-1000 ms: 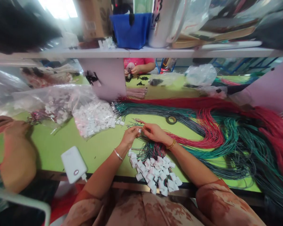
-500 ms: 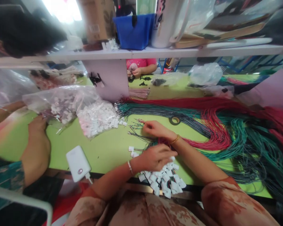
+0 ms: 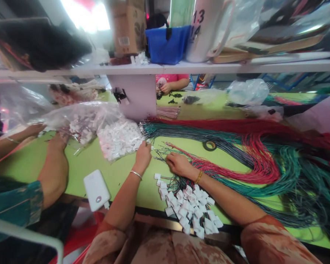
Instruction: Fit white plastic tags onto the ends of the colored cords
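Observation:
My left hand [image 3: 143,156] reaches forward to the loose white connectors [image 3: 121,141] spilling from a clear plastic bag, fingers curled at the pile's edge. My right hand [image 3: 177,163] rests on the green table [image 3: 118,172], fingers pinched on thin red and green wires [image 3: 170,148]. A heap of white connectors with wires attached [image 3: 189,211] lies near the table's front edge, below both hands.
Long bundles of red and green wires [image 3: 250,154] cover the right side. A tape roll [image 3: 209,145] lies beyond my right hand. A white power bank [image 3: 96,190] sits at front left. Another person's arm [image 3: 53,168] works at the left; a third person's hands [image 3: 165,87] are across the table under a shelf [image 3: 181,68].
My left hand left the heap of finished connectors at the front edge and moved forward to the bag's loose connectors. My right hand stayed on the wires.

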{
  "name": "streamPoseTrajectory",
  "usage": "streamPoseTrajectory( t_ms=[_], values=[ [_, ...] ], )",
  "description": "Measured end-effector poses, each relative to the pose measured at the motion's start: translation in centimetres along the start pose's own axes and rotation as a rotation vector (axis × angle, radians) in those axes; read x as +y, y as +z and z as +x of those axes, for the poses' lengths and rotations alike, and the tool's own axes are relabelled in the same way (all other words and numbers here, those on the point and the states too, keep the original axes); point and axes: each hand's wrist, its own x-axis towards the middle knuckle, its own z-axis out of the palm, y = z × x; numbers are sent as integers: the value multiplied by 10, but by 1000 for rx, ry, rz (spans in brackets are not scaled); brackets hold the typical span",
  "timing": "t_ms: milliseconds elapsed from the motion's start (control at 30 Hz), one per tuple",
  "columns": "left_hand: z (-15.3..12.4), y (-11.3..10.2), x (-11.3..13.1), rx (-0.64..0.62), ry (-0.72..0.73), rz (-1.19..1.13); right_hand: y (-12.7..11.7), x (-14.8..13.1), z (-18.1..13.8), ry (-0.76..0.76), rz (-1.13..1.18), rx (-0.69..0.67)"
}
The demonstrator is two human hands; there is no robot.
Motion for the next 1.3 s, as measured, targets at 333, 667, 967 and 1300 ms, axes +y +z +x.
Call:
streamPoseTrajectory(
  t_ms=[333,667,967,1300],
  values=[
    [-2,-19,13,85,-210,-390,-1,10,-4,107,290,144],
    [1,-27,24,-55,-405,-1475,-21,-12,24,21,842,285],
    [-7,-18,32,-270,-486,-1669,-24,-20,31,124,911,386],
    [-9,-10,36,-283,-472,-1672,-20,-16,26,196,835,389]
  ],
)
